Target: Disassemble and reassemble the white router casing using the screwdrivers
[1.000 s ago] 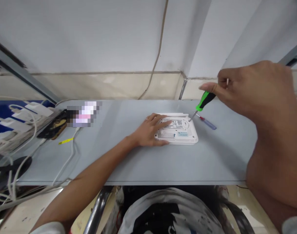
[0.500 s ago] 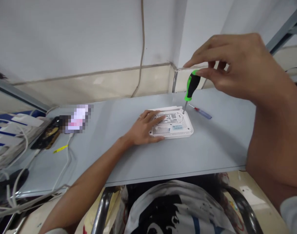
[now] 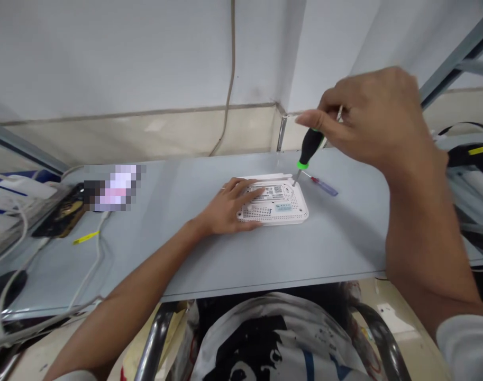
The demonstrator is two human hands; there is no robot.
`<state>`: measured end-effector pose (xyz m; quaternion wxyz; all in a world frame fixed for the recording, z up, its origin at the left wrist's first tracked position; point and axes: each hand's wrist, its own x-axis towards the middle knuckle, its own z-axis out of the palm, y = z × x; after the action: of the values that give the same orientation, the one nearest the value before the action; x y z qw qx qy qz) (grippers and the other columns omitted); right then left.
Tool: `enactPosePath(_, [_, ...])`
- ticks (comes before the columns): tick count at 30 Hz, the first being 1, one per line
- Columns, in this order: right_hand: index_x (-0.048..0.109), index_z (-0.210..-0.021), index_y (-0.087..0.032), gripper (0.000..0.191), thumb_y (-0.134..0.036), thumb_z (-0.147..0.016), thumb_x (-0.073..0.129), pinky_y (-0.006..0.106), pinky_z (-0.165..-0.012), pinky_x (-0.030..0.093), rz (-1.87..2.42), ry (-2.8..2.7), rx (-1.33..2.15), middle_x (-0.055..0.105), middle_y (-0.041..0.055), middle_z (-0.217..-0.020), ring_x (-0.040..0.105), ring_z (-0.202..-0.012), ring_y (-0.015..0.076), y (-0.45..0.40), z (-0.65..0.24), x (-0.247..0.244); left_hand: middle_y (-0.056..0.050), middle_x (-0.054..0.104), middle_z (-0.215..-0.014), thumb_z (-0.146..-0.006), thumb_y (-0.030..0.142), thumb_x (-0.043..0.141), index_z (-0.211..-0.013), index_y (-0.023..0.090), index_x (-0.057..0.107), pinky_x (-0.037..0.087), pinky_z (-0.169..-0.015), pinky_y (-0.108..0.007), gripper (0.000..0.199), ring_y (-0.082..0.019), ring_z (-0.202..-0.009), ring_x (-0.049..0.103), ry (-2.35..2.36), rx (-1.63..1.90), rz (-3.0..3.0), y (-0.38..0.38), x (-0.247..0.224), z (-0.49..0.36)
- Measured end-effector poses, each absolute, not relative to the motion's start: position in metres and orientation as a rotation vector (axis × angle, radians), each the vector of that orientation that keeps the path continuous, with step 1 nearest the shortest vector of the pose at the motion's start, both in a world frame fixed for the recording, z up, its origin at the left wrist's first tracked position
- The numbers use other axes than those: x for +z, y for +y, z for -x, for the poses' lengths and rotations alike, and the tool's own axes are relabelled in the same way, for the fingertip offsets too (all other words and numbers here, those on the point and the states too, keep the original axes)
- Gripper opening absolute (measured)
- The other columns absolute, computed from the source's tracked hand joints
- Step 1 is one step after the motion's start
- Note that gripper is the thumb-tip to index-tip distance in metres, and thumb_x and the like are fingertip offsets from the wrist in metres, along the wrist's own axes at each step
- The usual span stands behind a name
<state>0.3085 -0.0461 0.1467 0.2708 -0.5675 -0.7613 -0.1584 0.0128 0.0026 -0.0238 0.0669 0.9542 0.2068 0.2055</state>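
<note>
A white vented router [image 3: 273,209] lies on the table with its labelled underside up. My left hand [image 3: 231,209] grips its left end, thumb along the near edge and fingers spread over the top. In my right hand [image 3: 364,119] is a black and green screwdriver [image 3: 309,148], its handle top hidden by the curled fingers; the thumb stretches out to the left. The screwdriver leans to the right, and its tip meets the router's far right corner. Just beyond that corner lies a small screwdriver [image 3: 324,186] with a clear purplish handle, apart from both hands.
On the left of the grey table [image 3: 233,270] are a dark phone [image 3: 61,211], a lit, blurred-out screen [image 3: 118,188] and a white cable [image 3: 94,259] with a yellow tag. White devices [image 3: 19,201] are piled at the far left. A wall stands behind the table.
My right hand has gone from a loose fingertip touch on the screwdriver's top to fingers curled around it. The handle has turned and leans more. My left hand stays on the router; the view shifted slightly.
</note>
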Motion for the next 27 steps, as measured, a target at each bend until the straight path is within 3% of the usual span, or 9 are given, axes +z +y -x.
enactPosePath(4, [0.078, -0.101, -0.03, 0.012, -0.032, -0.099, 0.067, 0.043, -0.078, 0.051, 1.256, -2.192, -0.175, 0.079, 0.0036, -0.113, 0.073, -0.091, 0.0272, -0.053, -0.316, 0.151, -0.019, 0.046, -0.16, -0.09, 0.063, 0.071, -0.16, 0.026, 0.044, 0.042, -0.116, -0.066, 0.084, -0.041, -0.141, 0.043, 0.597, 0.631, -2.879, 0.003, -0.024, -0.012])
enactPosePath(7, [0.079, -0.098, -0.032, 0.017, -0.027, -0.1, 0.064, 0.04, -0.077, 0.053, 1.208, -2.237, -0.105, 0.081, -0.0011, -0.101, 0.073, -0.086, 0.0236, -0.051, -0.317, 0.152, -0.019, 0.045, -0.16, -0.091, 0.062, 0.071, -0.161, 0.027, 0.043, 0.044, -0.113, -0.067, 0.083, -0.042, -0.141, 0.043, 0.615, 0.633, -2.881, 0.004, -0.023, -0.012])
enactPosePath(10, [0.08, -0.101, -0.032, 0.018, -0.043, -0.098, 0.066, 0.043, -0.075, 0.053, 1.343, -2.19, -0.22, 0.077, 0.0002, -0.08, 0.071, -0.076, 0.0256, -0.044, -0.312, 0.148, -0.018, 0.046, -0.16, -0.09, 0.061, 0.072, -0.16, 0.027, 0.043, 0.043, -0.114, -0.067, 0.083, -0.041, -0.141, 0.043, 0.593, 0.655, -2.87, 0.004, -0.023, -0.013])
enactPosePath(12, [0.08, -0.102, -0.028, 0.033, -0.059, -0.093, 0.069, 0.045, -0.074, 0.052, 1.471, -2.116, -0.387, 0.072, 0.0035, -0.07, 0.07, -0.077, 0.0302, -0.039, -0.308, 0.145, -0.018, 0.045, -0.16, -0.09, 0.061, 0.073, -0.16, 0.027, 0.043, 0.043, -0.114, -0.067, 0.083, -0.041, -0.14, 0.044, 0.575, 0.664, -2.857, 0.003, -0.022, -0.014])
enactPosePath(15, [0.08, -0.105, -0.025, 0.051, -0.07, -0.095, 0.06, 0.048, -0.075, 0.051, 1.578, -2.046, -0.496, 0.071, 0.0095, -0.072, 0.07, -0.084, 0.0352, -0.039, -0.308, 0.147, -0.018, 0.045, -0.16, -0.09, 0.06, 0.073, -0.16, 0.027, 0.043, 0.042, -0.114, -0.067, 0.083, -0.041, -0.141, 0.043, 0.59, 0.649, -2.84, 0.002, -0.022, -0.015])
enactPosePath(18, [0.078, -0.115, -0.027, 0.039, -0.057, -0.1, 0.058, 0.047, -0.082, 0.052, 1.416, -2.152, -0.381, 0.075, 0.0118, -0.104, 0.07, -0.092, 0.0324, -0.049, -0.316, 0.154, -0.018, 0.045, -0.161, -0.089, 0.061, 0.074, -0.16, 0.028, 0.043, 0.042, -0.115, -0.068, 0.083, -0.041, -0.141, 0.043, 0.603, 0.632, -2.837, 0.002, -0.023, -0.014])
enactPosePath(20, [0.078, -0.111, -0.033, 0.021, -0.041, -0.099, 0.063, 0.044, -0.085, 0.053, 1.239, -2.276, -0.224, 0.075, 0.006, -0.118, 0.071, -0.097, 0.0281, -0.055, -0.321, 0.158, -0.018, 0.045, -0.161, -0.089, 0.062, 0.073, -0.16, 0.028, 0.043, 0.041, -0.115, -0.067, 0.084, -0.041, -0.141, 0.042, 0.596, 0.629, -2.839, 0.002, -0.024, -0.014])
enactPosePath(23, [0.077, -0.098, -0.039, 0.019, -0.029, -0.097, 0.061, 0.043, -0.088, 0.054, 1.16, -2.352, -0.086, 0.078, -0.0023, -0.107, 0.072, -0.1, 0.0258, -0.059, -0.323, 0.159, -0.017, 0.044, -0.161, -0.09, 0.063, 0.072, -0.16, 0.027, 0.043, 0.04, -0.117, -0.067, 0.083, -0.04, -0.142, 0.041, 0.604, 0.616, -2.836, 0.002, -0.025, -0.014])
enactPosePath(27, [0.077, -0.085, -0.036, 0.013, -0.039, -0.092, 0.067, 0.047, -0.083, 0.051, 1.287, -2.27, -0.192, 0.077, 0.0016, -0.09, 0.069, -0.084, 0.0282, -0.051, -0.316, 0.154, -0.017, 0.044, -0.161, -0.09, 0.065, 0.07, -0.159, 0.027, 0.045, 0.041, -0.116, -0.066, 0.082, -0.041, -0.141, 0.042, 0.615, 0.612, -2.839, 0.002, -0.025, -0.015])
